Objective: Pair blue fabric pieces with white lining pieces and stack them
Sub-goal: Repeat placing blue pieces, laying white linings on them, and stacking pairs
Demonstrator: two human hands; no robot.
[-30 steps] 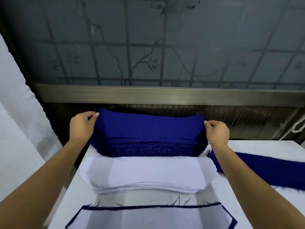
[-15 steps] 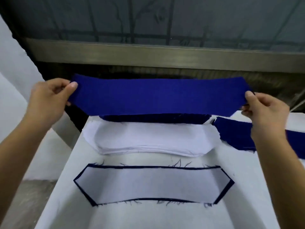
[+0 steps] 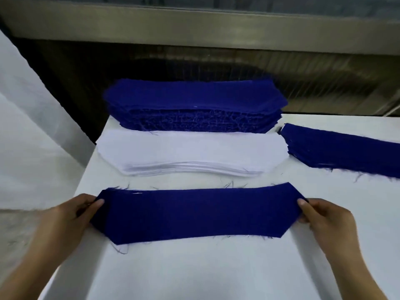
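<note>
A long blue fabric piece (image 3: 194,215) lies spread flat on the white table, near me. My left hand (image 3: 73,215) pinches its left end and my right hand (image 3: 324,221) pinches its right end. It covers the paired piece that lay there; a sliver of white shows at its lower left corner. Behind it sits a stack of white lining pieces (image 3: 190,152). At the table's far edge stands a tall stack of blue fabric pieces (image 3: 194,105).
Another pile of blue pieces (image 3: 346,152) lies at the right, angled across the white table (image 3: 205,273). The table's left edge drops off beside white sheeting (image 3: 32,126). A metal window sill (image 3: 194,29) and a dark wall run behind the table.
Both hands lifted the top blue piece off the far stack, carried it toward me over the white stack, and laid it on the paired piece near the front.
</note>
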